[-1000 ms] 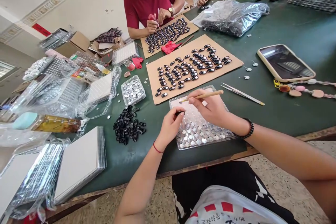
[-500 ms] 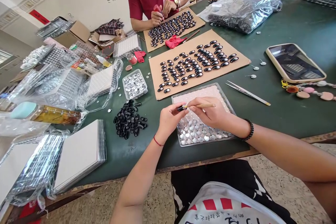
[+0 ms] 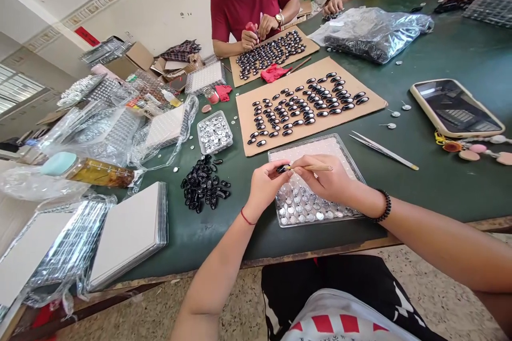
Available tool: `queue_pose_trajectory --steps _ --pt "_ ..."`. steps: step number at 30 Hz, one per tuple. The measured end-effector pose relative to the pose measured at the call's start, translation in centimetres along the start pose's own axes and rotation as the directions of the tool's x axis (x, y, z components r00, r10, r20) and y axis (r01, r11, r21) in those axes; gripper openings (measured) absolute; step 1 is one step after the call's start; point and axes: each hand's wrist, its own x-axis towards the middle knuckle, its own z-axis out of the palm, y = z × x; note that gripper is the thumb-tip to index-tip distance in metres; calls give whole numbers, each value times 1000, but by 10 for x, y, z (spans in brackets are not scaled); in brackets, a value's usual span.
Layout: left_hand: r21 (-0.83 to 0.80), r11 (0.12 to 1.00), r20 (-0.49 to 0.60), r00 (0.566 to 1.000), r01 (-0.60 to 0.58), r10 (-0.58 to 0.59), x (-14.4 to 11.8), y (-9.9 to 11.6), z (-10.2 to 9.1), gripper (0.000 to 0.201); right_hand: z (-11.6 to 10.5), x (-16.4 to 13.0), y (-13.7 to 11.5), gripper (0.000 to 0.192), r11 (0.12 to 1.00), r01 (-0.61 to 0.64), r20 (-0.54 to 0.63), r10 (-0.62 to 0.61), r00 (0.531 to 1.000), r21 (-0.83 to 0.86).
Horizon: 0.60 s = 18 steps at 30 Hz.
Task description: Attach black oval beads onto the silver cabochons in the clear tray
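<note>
Between the thumb and fingers of my left hand [image 3: 266,184] is a small black oval piece [image 3: 283,168]. My right hand [image 3: 326,178] pinches a thin wooden stick [image 3: 320,168], its yellowish tip touching or nearly touching the piece. Both hands are over a clear plastic tray [image 3: 348,149] with rows of round silvery discs [image 3: 302,205] in its near half. Left of my left hand lies a pile of black oval pieces [image 3: 203,184]. Beyond the tray, a cardboard sheet [image 3: 248,106] carries rows of black pieces with pale shiny centres.
A plastic tub [image 3: 216,145] of small silvery parts stands behind the pile. Metal tweezers [image 3: 384,150] and a phone [image 3: 456,106] lie at right. Stacked white cards [image 3: 130,232] and a bottle [image 3: 96,170] are at left. Across the table a person in red works over another cardboard sheet [image 3: 312,45].
The whole view has shifted, so the scene sits slightly lower and further right. The black piece in my left hand looks turned a little, and the stick's tip remains at it.
</note>
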Motion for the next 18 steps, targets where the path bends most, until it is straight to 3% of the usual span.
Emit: queue_pose_trajectory --steps 7,14,18 --pt "-50 996 -66 995 -71 68 5 -3 -3 26 0 5 -4 18 984 115 53 -108 993 -135" --pt "151 983 -87 989 -105 119 8 -6 -5 25 4 5 -8 16 909 227 163 -180 970 -348" --pt "247 963 -90 986 -111 137 11 -11 -8 28 5 6 -12 16 892 265 241 -184 953 -366"
